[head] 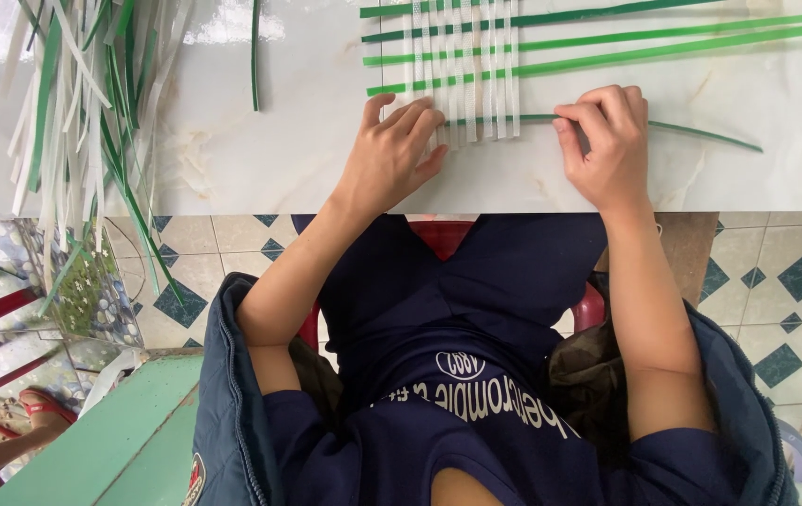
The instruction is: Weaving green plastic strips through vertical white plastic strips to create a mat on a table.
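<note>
A small woven mat [462,80] of white and green strips lies on the white tabletop [260,159]. The left hand [391,155] is laid flat on the near left corner of the mat, with its fingers [410,117] spread open, so the white strips are pressed down and nothing is gripped. The right hand [607,141] is at the near right side of the mat. Its fingers [577,117] are pinched shut on a green strip [701,134], the one nearest the body, which is threaded across the white strips.

To do this well, the mat should be kept flat and still, and the green strip should be pulled straight and pushed up snug against the green one above it.

A loose bunch of strips [82,122] hangs over the tabletop edge, far left of the mat. No box or bowl is seen.
</note>
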